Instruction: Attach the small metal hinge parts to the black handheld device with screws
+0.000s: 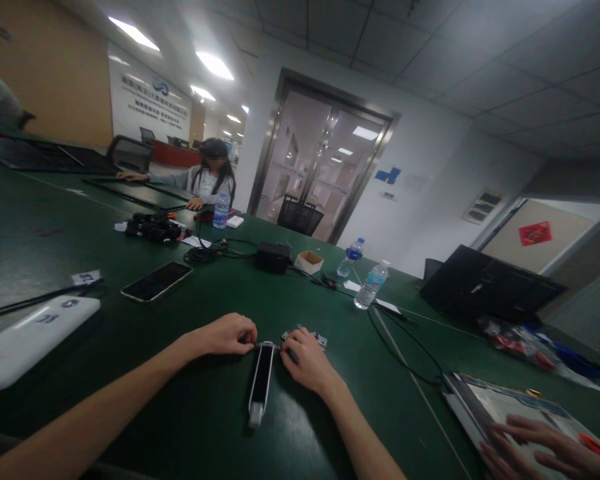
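Note:
A narrow device (263,381) with a black face and pale edges lies on the green table, pointing lengthwise toward me. My left hand (230,333) is at its far end on the left, thumb and fingers pinched together. Beside the same end on the right is my right hand (304,357), its fingers curled down around a small dark piece. A thin dark line runs from the device's end toward both sets of fingertips; what exactly each hand pinches is too small to tell. Partly hidden behind my right fingers is a small metal plate with holes (322,341).
Around me lie a phone (157,281), a white device (40,340), a black box (273,257), a small open carton (309,262), cables and water bottles (373,285). Another person's hand (545,440) rests on a tablet-like panel at right. A person (213,173) sits across the table.

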Tool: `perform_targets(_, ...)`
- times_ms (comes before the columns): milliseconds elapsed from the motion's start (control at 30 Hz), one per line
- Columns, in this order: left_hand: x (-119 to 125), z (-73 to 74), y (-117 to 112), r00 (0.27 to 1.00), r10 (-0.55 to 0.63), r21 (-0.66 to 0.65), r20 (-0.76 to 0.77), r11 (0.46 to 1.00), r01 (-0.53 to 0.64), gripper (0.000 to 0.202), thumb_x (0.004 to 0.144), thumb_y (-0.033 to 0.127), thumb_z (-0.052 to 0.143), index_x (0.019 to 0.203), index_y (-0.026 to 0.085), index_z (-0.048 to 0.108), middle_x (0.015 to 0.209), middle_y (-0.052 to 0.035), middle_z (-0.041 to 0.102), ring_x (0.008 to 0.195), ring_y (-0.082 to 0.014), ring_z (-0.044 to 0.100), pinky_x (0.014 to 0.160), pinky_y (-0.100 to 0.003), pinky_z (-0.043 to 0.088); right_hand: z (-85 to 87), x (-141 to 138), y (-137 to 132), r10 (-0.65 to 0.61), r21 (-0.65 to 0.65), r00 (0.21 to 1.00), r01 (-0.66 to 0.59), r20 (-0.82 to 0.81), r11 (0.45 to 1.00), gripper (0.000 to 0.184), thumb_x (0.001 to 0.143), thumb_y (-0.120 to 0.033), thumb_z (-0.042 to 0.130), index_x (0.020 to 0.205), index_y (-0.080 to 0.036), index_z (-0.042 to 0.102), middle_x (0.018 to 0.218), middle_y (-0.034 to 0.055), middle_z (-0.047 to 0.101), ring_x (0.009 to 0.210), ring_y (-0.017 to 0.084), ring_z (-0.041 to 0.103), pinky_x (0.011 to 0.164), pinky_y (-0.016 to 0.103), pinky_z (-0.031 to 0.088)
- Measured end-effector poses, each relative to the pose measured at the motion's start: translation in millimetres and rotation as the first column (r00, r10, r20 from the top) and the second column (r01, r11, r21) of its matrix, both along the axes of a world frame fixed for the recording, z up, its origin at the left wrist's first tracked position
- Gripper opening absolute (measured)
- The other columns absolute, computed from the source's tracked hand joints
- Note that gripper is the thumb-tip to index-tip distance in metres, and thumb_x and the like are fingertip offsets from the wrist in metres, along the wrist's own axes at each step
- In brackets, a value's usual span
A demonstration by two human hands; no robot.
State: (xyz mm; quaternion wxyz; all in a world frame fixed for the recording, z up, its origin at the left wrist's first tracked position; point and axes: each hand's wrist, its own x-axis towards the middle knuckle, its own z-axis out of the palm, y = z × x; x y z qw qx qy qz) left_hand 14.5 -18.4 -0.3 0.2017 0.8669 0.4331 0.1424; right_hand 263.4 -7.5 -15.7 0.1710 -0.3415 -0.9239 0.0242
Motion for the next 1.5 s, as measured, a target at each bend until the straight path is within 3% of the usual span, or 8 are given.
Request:
perform_targets(367, 1, 4.2, -3, 0.999, 0.025, -0.028, 0.023, 0.999, -0.024, 0.02, 0.081, 0.032, 0.054, 0.089, 0.016, 0.064, 0.081, -0.0013, 0.062, 0.068, -0.0119, 0.055, 0.061, -0.021, 0.041, 1.8, -1, -2, -0.001, 0.002, 1.0, 0.001, -0.023, 1.0, 0.012, 0.088, -0.023, 0.05, 0.089, -0.019, 0.062, 0.094, 0.006, 0.059, 0.093, 0.019, 0.051, 0.095, 0.04, 0.037)
perform_targets(800, 1, 1.3, -3, 0.998, 0.045, -0.017, 0.034, 0.999, -0.045, 0.022, 0.084, 0.035, 0.052, 0.091, 0.018, 0.064, 0.083, -0.0015, 0.061, 0.072, -0.0129, 0.055, 0.064, -0.022, 0.041, -0.3, -2, 0, 0.002, 0.006, 1.0, -0.002, -0.026, 1.0, 0.012, 0.087, -0.022, 0.051, 0.088, -0.018, 0.062, 0.094, 0.0061, 0.059, 0.092, 0.018, 0.051, 0.086, 0.034, 0.041)
perform_targets(1233, 8, -10.1, -1, 0.995, 0.026, -0.015, 0.097, 1.0, -0.024, 0.031, 0.086, 0.043, 0.049, 0.092, 0.017, 0.063, 0.081, -0.0018, 0.061, 0.069, -0.0129, 0.052, 0.061, -0.023, 0.039, -1.8, -3, 1, 0.013, 0.011, 0.999, -0.012, -0.046, 1.0, 0.01, 0.087, -0.022, 0.052, 0.088, -0.02, 0.061, 0.094, 0.0053, 0.059, 0.092, 0.018, 0.052, 0.089, 0.036, 0.039)
perform_targets(1333, 8, -6.8, -2, 0.997, 0.015, 0.007, 0.074, 1.0, -0.015, 0.028, 0.086, 0.041, 0.048, 0.093, 0.017, 0.062, 0.083, -0.0018, 0.061, 0.071, -0.0132, 0.052, 0.063, -0.023, 0.04, 0.7, 5, 7, -0.047, 0.035, 0.997, 0.049, -0.054, 0.998, 0.012, 0.088, -0.025, 0.051, 0.091, -0.02, 0.061, 0.095, 0.0058, 0.059, 0.093, 0.019, 0.051, 0.085, 0.035, 0.04)
perform_targets(1500, 6, -1.5, -4, 0.999, 0.027, 0.035, 0.017, 0.999, -0.028, 0.027, 0.087, 0.04, 0.047, 0.095, 0.018, 0.061, 0.088, -0.0025, 0.061, 0.076, -0.0147, 0.054, 0.065, -0.024, 0.041, -2.8, 27, 25, -0.251, 0.102, 0.967, 0.255, -0.052, 0.962, 0.02, 0.09, -0.019, 0.042, 0.098, -0.02, 0.06, 0.1, 0.0082, 0.058, 0.095, 0.021, 0.049, 0.08, 0.034, 0.04)
